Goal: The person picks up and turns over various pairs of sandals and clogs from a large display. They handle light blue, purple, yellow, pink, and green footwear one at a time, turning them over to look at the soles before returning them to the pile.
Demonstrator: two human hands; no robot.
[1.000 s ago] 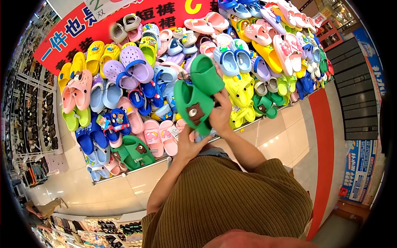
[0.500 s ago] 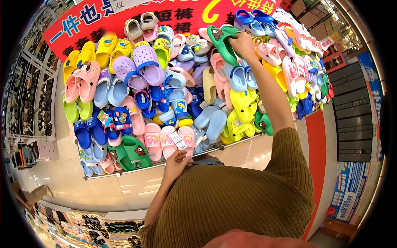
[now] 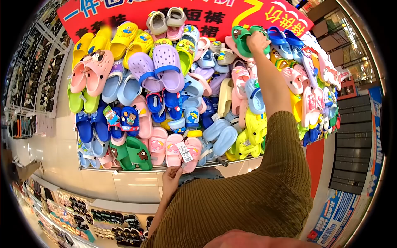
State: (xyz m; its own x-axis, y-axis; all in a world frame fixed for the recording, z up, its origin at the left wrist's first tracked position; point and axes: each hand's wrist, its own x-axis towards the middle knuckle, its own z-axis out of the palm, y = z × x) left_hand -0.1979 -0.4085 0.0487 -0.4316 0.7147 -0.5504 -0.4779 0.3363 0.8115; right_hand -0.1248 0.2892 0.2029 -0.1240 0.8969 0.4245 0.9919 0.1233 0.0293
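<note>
My right hand (image 3: 258, 42) reaches to the back of a heaped display and is closed on a pair of green slippers (image 3: 240, 40) with a brown bear on one. The slippers rest among pink and blue clogs, partly hidden by the hand. At the front edge, my left hand (image 3: 172, 175) is held low with its fingers curled together; whether anything is in them cannot be made out. Just above it lie pink slippers (image 3: 192, 151) with a white price tag (image 3: 184, 152). Another green bear pair (image 3: 137, 153) hangs to their left.
Purple clogs (image 3: 167, 68), yellow clogs (image 3: 124, 39) and blue slippers (image 3: 226, 138) crowd the display. A red sign (image 3: 144, 12) stands behind it. A metal rail (image 3: 223, 162) runs along its front. Shoe shelves (image 3: 118, 223) line the lower left.
My right hand has moved the green slippers back and turned them, from upright over the pile to lying at its rear. My left hand stays low by the front edge. The view has shifted slightly.
</note>
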